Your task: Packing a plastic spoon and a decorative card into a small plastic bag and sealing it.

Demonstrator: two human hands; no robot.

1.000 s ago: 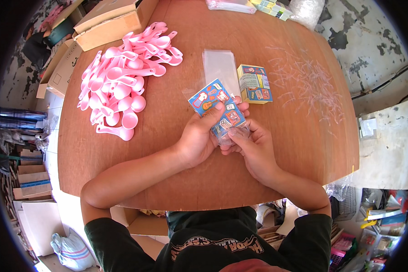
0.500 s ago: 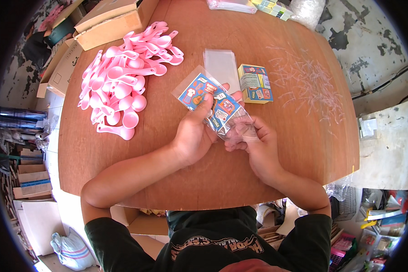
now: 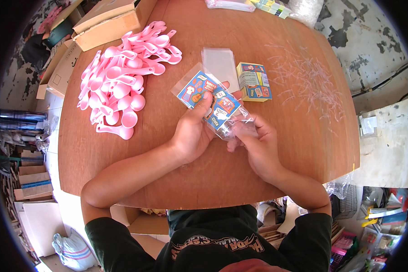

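Observation:
My left hand [image 3: 191,132] grips a blue printed card [image 3: 221,119] inside a clear plastic bag [image 3: 225,130], thumb on top and fingers underneath. The card lies tilted, and a strip of bare film sticks out beyond its upper left end. At the bag's lower right end, my right hand [image 3: 262,147] is closed on the crumpled film, its thumb laid over it. Just beyond my hands lie a stack of flat clear bags [image 3: 220,61] and a stack of matching blue cards [image 3: 255,81].
A heap of pink plastic measuring spoons [image 3: 122,88] covers the table's left side. Thin clear strips [image 3: 306,81] are scattered at the right. A cardboard box [image 3: 106,27] stands at the far left; packs [image 3: 231,4] and a white bag [image 3: 306,11] sit along the far edge.
My right thumb has shifted over the bag's end, and the film there is bunched differently. My left hand keeps its hold on the card with barely any movement.

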